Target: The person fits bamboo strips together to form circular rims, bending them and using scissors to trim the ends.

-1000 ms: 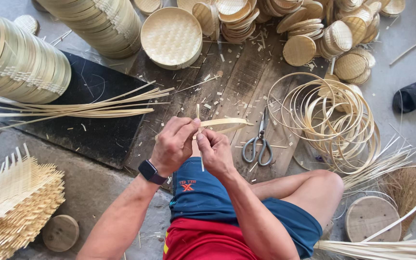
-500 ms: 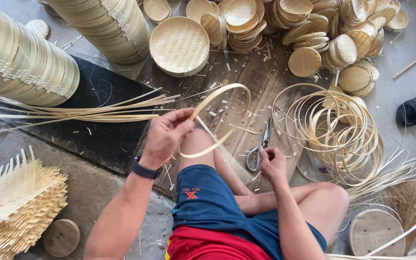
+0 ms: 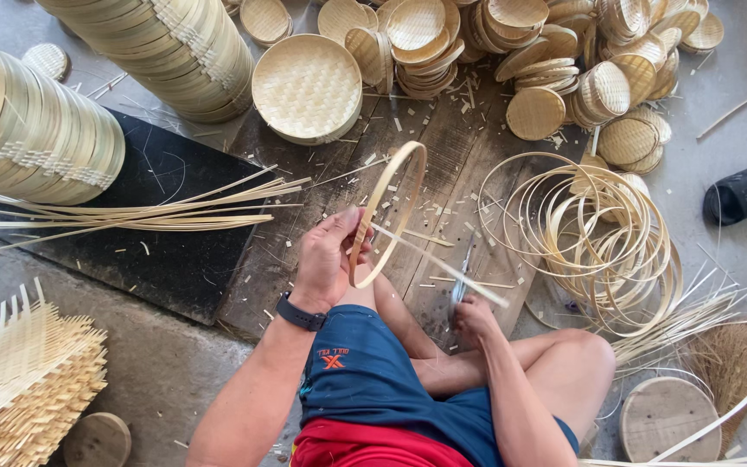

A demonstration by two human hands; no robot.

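Dark wooden boards (image 3: 443, 164) littered with shavings lie under a seated person whose left hand (image 3: 326, 259) grips a bamboo hoop (image 3: 388, 207) held upright above the lap, while the right hand (image 3: 475, 318) closes on scissors (image 3: 460, 290) beside loose bamboo rings (image 3: 598, 233).

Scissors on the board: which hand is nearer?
Right. The right hand is at the scissors, on their handles. The left hand is off to their left, holding the bamboo hoop.
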